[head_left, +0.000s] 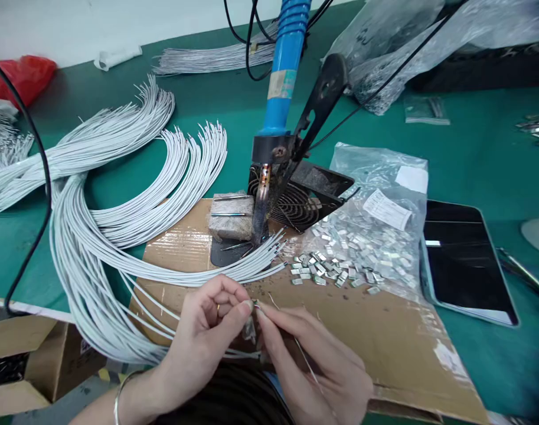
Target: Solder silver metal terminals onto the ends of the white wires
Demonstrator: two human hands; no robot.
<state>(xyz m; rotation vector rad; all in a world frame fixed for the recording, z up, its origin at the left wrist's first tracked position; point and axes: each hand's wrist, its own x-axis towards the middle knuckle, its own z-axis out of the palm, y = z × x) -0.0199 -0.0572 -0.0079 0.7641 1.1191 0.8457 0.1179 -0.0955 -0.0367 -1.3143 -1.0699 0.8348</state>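
Note:
My left hand (202, 336) and my right hand (316, 363) meet at the fingertips in front of me, pinching a tiny metal terminal (255, 306). A thin, stiff wire (296, 345) runs through my right hand's fingers, its tip rising past the terminal. Long white cables (118, 236) sweep in a big bundle from the left, and some pass under my left hand. Their stripped ends (260, 258) fan out over a cardboard sheet (384, 336). A pile of small metal terminals (326, 270) lies just beyond my right fingers.
A blue-handled soldering iron (280, 77) stands in a black holder (317, 100) behind a block (231, 216) on a fan guard (296, 203). A plastic bag of terminals (379, 230) lies right, beside a dark tablet (466, 262). A cardboard box (25, 369) sits lower left.

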